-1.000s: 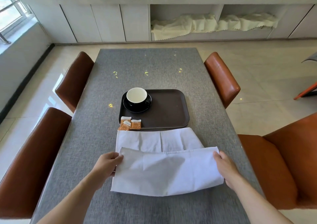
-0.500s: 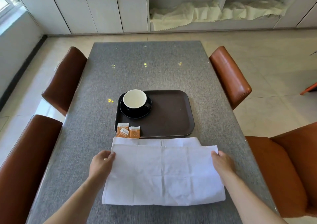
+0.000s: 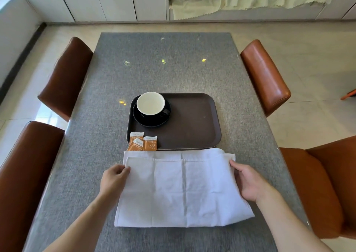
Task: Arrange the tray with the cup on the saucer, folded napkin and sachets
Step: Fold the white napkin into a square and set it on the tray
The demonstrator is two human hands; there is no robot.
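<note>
A white cloth napkin [image 3: 179,190] lies folded in half on the grey table, just in front of the brown tray [image 3: 194,128]. My left hand [image 3: 113,178] pinches its upper left corner, and my right hand [image 3: 248,182] grips its upper right edge. On the tray's far left stands a black cup with a white inside [image 3: 151,104] on a black saucer [image 3: 152,121]. Three orange sachets [image 3: 143,143] lie at the tray's near left corner, one overhanging the rim.
The grey table [image 3: 169,68] has brown leather chairs on both sides: two on the left [image 3: 65,76], two on the right [image 3: 265,74]. White cabinets with pale cloths [image 3: 240,1] on a shelf line the far wall.
Both hands carried the napkin's near layer forward over the far half, so the top edge now nearly meets the far edge by the tray. The view tilted down.
</note>
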